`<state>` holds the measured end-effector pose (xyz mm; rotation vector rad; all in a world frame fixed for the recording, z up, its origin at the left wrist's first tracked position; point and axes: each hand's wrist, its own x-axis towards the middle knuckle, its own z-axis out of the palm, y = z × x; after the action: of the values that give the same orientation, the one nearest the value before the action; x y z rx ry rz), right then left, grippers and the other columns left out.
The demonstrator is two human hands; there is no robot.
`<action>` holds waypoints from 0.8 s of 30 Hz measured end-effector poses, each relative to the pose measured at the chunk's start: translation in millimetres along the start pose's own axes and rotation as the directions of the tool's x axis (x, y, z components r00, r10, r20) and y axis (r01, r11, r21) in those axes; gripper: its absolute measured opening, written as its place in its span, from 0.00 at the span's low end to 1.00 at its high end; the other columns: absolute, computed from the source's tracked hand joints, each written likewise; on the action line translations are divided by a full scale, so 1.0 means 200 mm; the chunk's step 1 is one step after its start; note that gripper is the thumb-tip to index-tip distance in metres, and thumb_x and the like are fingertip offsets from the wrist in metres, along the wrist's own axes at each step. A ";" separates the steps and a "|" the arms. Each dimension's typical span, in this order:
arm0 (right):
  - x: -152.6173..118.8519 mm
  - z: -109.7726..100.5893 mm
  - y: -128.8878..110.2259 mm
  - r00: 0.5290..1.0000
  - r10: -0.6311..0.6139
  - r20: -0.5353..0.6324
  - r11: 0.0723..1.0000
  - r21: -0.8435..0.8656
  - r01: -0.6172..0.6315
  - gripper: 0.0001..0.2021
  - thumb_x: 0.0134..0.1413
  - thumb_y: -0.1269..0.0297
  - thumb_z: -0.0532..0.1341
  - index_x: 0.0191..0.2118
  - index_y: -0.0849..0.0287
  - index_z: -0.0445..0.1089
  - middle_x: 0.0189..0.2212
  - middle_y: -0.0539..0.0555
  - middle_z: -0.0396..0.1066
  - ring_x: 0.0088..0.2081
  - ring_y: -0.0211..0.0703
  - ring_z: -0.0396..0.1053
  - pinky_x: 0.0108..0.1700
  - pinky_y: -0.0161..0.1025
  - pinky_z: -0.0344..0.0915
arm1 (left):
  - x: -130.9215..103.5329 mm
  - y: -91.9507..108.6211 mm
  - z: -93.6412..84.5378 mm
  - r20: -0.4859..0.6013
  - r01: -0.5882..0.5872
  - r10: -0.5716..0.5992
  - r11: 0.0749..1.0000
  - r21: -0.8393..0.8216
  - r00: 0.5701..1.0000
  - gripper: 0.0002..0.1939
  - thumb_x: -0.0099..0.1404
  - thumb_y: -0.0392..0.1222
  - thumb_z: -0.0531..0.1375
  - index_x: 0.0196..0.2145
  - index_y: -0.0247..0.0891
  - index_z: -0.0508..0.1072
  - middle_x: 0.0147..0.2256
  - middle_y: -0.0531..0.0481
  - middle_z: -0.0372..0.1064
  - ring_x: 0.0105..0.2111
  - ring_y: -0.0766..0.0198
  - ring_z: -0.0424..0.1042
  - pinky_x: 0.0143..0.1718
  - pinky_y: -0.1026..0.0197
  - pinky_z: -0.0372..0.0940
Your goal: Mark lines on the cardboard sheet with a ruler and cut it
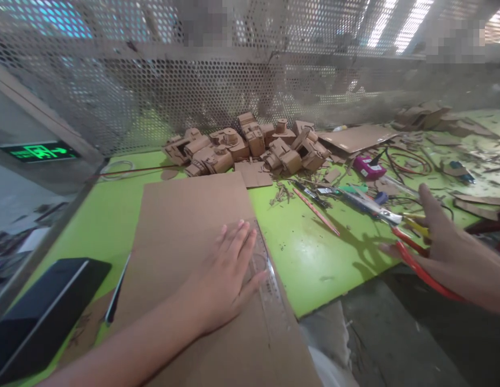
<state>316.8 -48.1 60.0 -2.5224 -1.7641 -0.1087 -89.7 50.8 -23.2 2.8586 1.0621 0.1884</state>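
Observation:
My left hand (pixel 229 274) lies flat, fingers spread, on a large brown cardboard sheet (pixel 185 226), its fingertips beside a clear ruler (pixel 269 285) near the sheet's right edge. At the right, over the table edge, my right hand (pixel 447 242) is around the handles of scissors (pixel 411 242) with red and yellow grips. The blades point away to the upper left. A pink pen (pixel 317 213) and a black pen or cutter (pixel 311 194) lie to the left of the scissors.
Cardboard models (pixel 221 150) stand along a perforated metal screen (pixel 173 80). A magenta box (pixel 369 167), cables and scraps lie at the back right. A black case (pixel 44 317) is at the front left. The green table (pixel 314 269) ends at the front right.

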 end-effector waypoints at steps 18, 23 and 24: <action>-0.14 0.03 0.03 0.976 0.054 0.210 0.894 0.426 -0.142 0.47 0.62 0.30 0.52 0.78 0.44 0.38 0.62 0.63 0.73 0.63 0.67 0.71 0.60 0.58 0.71 | 0.02 0.02 -0.04 0.037 0.019 -0.019 1.000 -0.006 0.999 0.42 0.77 0.63 0.48 0.73 0.26 0.53 0.74 0.27 0.47 0.75 0.40 0.45 0.74 0.36 0.45; -0.15 0.04 -0.01 0.984 0.065 0.166 0.942 0.314 -0.115 0.50 0.60 0.30 0.54 0.79 0.49 0.38 0.65 0.68 0.70 0.63 0.74 0.70 0.58 0.61 0.72 | 0.02 0.02 -0.04 0.047 0.032 -0.031 0.999 -0.005 0.998 0.42 0.77 0.64 0.48 0.73 0.26 0.54 0.74 0.28 0.47 0.75 0.39 0.45 0.74 0.36 0.45; -0.16 0.05 -0.02 0.985 0.034 0.170 0.937 0.338 -0.091 0.47 0.62 0.31 0.53 0.79 0.47 0.40 0.70 0.65 0.63 0.67 0.72 0.65 0.61 0.59 0.70 | 0.02 0.02 -0.05 0.057 0.032 -0.031 0.999 -0.003 0.998 0.42 0.77 0.64 0.48 0.73 0.25 0.54 0.74 0.27 0.47 0.75 0.39 0.45 0.73 0.36 0.45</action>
<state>301.9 -75.7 48.0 -2.3806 -1.5829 0.3864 -85.3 50.8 -12.7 2.8233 1.0937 0.1061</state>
